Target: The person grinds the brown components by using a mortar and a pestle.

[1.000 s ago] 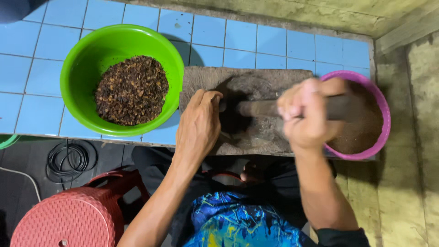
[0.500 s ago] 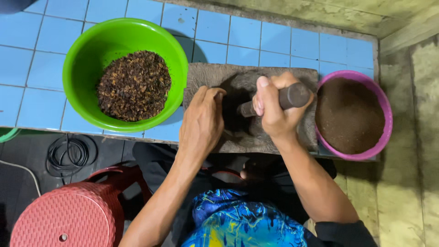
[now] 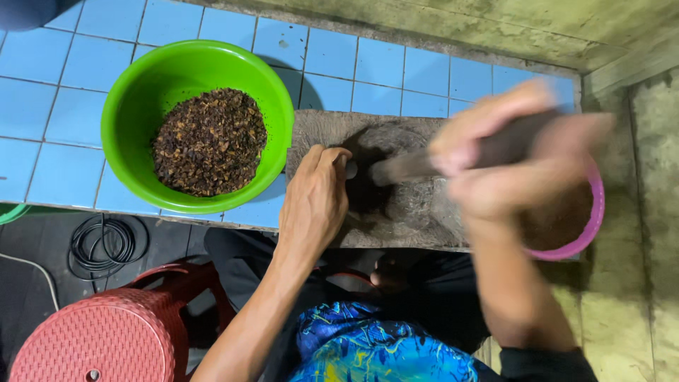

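Right hand, motion-blurred, is wrapped round a dark pestle whose tip points into the dark hollow of the stone mortar. Left hand is loosely curled, fingers on the mortar's rim just left of the hollow, gripping nothing. Green bowl of dark flakes sits left of the left hand. Pink bowl lies under the right hand. All on the blue tiled table.

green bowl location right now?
Head view, upper left: the green bowl of dark bits sits on the blue tiled counter, just left of the stone slab.
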